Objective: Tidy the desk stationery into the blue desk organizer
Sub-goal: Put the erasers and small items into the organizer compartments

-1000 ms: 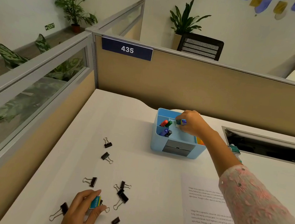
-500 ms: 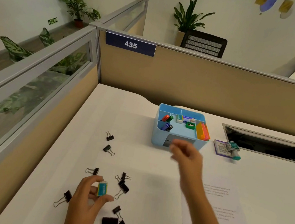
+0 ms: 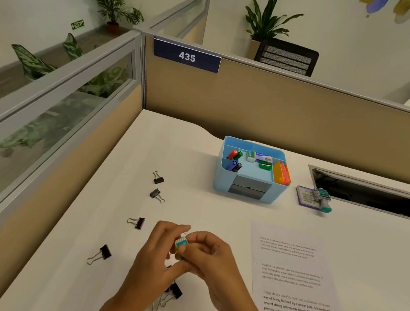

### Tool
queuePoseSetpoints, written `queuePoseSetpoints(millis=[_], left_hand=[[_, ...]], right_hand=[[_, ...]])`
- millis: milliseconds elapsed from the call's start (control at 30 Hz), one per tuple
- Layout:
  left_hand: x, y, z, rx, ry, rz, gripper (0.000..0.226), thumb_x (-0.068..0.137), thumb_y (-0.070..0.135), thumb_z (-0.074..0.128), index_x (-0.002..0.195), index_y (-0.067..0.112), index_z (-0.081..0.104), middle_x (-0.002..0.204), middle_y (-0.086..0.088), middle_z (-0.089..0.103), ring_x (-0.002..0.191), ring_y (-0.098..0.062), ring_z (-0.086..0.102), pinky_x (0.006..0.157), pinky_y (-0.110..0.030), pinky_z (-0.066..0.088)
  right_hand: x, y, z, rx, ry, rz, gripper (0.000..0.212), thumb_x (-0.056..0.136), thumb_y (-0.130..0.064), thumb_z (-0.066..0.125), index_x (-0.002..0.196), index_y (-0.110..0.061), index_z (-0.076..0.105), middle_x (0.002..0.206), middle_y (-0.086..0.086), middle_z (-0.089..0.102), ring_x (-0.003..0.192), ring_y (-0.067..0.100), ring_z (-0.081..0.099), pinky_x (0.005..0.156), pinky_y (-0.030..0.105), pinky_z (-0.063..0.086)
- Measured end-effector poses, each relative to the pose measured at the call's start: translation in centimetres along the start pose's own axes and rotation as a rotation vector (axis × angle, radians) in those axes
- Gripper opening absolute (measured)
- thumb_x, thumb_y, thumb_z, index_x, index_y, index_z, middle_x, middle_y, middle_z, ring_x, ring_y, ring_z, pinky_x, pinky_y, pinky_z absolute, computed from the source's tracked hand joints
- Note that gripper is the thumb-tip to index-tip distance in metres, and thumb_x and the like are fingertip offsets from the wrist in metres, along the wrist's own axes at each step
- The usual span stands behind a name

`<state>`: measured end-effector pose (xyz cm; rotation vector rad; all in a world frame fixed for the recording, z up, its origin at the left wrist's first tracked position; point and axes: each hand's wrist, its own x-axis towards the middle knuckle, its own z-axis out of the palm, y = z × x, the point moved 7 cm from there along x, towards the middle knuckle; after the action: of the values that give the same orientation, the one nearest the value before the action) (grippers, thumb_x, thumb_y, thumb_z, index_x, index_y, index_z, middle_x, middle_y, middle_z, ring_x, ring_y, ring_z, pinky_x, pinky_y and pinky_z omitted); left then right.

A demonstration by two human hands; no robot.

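Note:
The blue desk organizer [image 3: 220, 177] stands at the back middle of the white desk, holding markers, erasers, a green sharpener and orange and pink sticky notes. Low in the middle, my left hand [image 3: 157, 254] and my right hand [image 3: 208, 260] meet above the desk and both pinch a small blue-and-yellow eraser [image 3: 180, 244]. Several black binder clips [image 3: 156, 194] lie scattered on the desk to the left of my hands and beneath them.
A printed sheet of paper [image 3: 294, 278] lies to the right of my hands. A purple pad with a teal stamp [image 3: 315, 197] sits right of the organizer, beside a dark cable slot [image 3: 373, 193]. Beige partitions [image 3: 281, 107] wall the back and left.
My right hand has come back from the organizer, where it left an eraser, and has joined my left hand on the small eraser. My left hand has lifted that eraser off the desk.

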<state>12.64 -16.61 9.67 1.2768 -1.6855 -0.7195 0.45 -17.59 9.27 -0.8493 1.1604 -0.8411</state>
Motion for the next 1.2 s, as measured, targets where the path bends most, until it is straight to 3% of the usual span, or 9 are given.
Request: queuePoseSetpoints(millis=[100,367,567,700,800,933,1033,1100,1200], left_hand=[[0.4,0.0,0.1,-0.02,-0.07,-0.018,0.049,0.077,0.052,0.064,0.122,0.036,0.051,0.111,0.021,0.044,0.095,-0.01,0.054,0.075,-0.015,0.048],[1.5,0.7,-0.2,-0.034,0.007,-0.014,0.016,0.085,0.009,0.063,0.095,0.022,0.065,0.095,0.014,0.061,0.085,-0.01,0.061,0.07,-0.012,0.047],[1.6,0.1,0.1,-0.146,0.073,-0.09,0.01,0.083,0.019,0.065,0.088,0.028,0.065,0.089,0.015,0.066,0.083,-0.011,0.064,0.07,-0.018,0.053],[1.1,-0.2,0.4,-0.194,0.052,-0.076,0.015,0.086,0.021,0.056,0.094,0.028,0.067,0.09,0.014,0.068,0.086,-0.013,0.066,0.075,-0.022,0.055],[0.5,-1.5,0.3,-0.084,0.071,-0.061,0.018,0.088,0.023,0.056,0.101,0.026,0.068,0.098,0.019,0.067,0.096,-0.005,0.063,0.081,-0.019,0.051],[-0.4,-5.3,-0.9,0.234,0.149,-0.078,0.018,0.091,0.011,0.055,0.104,0.017,0.067,0.105,0.01,0.064,0.1,-0.009,0.06,0.082,-0.041,0.054],[-1.2,-7.4,-1.5,0.405,0.155,-0.067,0.03,0.088,0.023,0.041,0.096,0.016,0.069,0.101,0.006,0.066,0.103,-0.019,0.06,0.083,-0.045,0.05],[-1.4,-8.2,-1.4,0.478,0.148,-0.069,0.034,0.085,0.026,0.037,0.094,0.018,0.07,0.102,0.006,0.068,0.111,-0.015,0.053,0.084,-0.045,0.046],[-1.2,-8.7,-1.0,0.544,0.14,-0.085,0.036,0.084,0.027,0.037,0.092,0.019,0.071,0.104,0.005,0.069,0.115,-0.012,0.046,0.087,-0.05,0.045]], right_hand=[[0.1,-0.4,-0.9,0.034,0.0,-0.022,0.014,0.084,-0.007,0.067,0.096,-0.011,0.073,0.093,0.014,0.072,0.081,0.024,0.07,0.074,0.03,0.056],[0.9,-0.6,-3.1,0.001,0.11,-0.062,0.023,0.08,-0.016,0.072,0.101,-0.015,0.066,0.09,0.011,0.072,0.083,0.022,0.071,0.07,0.022,0.054],[0.7,-1.0,-3.4,-0.192,0.071,-0.144,0.039,0.063,-0.034,0.082,0.1,-0.027,0.072,0.096,-0.005,0.074,0.088,0.016,0.071,0.078,0.024,0.056],[0.9,-1.8,-3.9,-0.358,0.084,-0.199,0.032,0.069,-0.021,0.083,0.099,-0.026,0.071,0.085,-0.001,0.075,0.08,0.011,0.07,0.068,0.017,0.053],[1.9,-3.7,-5.1,-0.493,0.151,-0.266,0.031,0.072,-0.01,0.078,0.099,-0.022,0.069,0.097,0.0,0.069,0.079,0.006,0.067,0.068,0.017,0.053],[4.2,-8.5,-8.6,-0.701,0.253,-0.332,0.036,0.076,-0.011,0.073,0.11,-0.016,0.062,0.105,-0.001,0.063,0.091,0.009,0.063,0.072,0.02,0.055],[6.9,-13.0,-11.4,-0.8,0.345,-0.421,0.034,0.078,-0.012,0.073,0.109,-0.013,0.06,0.109,0.001,0.057,0.089,0.009,0.062,0.063,0.011,0.05],[9.2,-16.0,-12.7,-0.937,0.428,-0.499,0.032,0.078,-0.014,0.073,0.109,-0.011,0.063,0.109,0.003,0.055,0.086,0.011,0.06,0.06,0.005,0.044],[13.2,-18.5,-13.8,-1.087,0.433,-0.53,0.036,0.077,-0.014,0.074,0.111,-0.007,0.064,0.107,0.007,0.055,0.089,0.016,0.06,0.069,0.014,0.044]])
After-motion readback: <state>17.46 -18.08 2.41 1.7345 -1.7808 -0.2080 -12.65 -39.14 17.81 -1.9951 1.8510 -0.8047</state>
